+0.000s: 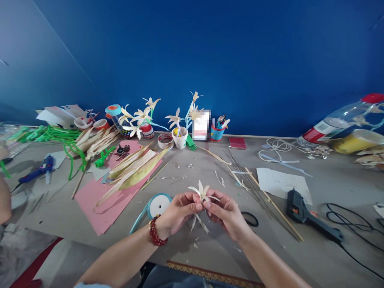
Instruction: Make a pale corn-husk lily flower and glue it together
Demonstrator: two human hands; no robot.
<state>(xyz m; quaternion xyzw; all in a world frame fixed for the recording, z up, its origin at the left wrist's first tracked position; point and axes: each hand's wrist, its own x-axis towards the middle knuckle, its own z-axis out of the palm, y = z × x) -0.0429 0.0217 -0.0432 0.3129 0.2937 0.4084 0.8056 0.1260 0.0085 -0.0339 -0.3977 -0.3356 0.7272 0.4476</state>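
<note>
Between my two hands, above the front of the grey table, is a cream flower (203, 191) with narrow pointed petals, seemingly made of dried husk. My left hand (185, 209), with a red bead bracelet on the wrist, pinches its left side. On the right side, the thumb and fingers of my right hand (222, 211) pinch it too. Pale husk strips (199, 224) show just below the fingers. A roll of light blue ribbon (159, 205) lies beside my left hand. A black loop (251, 219) lies just right of my right hand.
Dried husks (135, 168) lie on pink paper (105, 204). Finished flowers stand in a white cup (180, 138) by the blue wall. A dark glue gun (312, 220) with its cable lies right, a blue glue gun (39, 170) left. A person's arm (4, 200) shows at the left edge.
</note>
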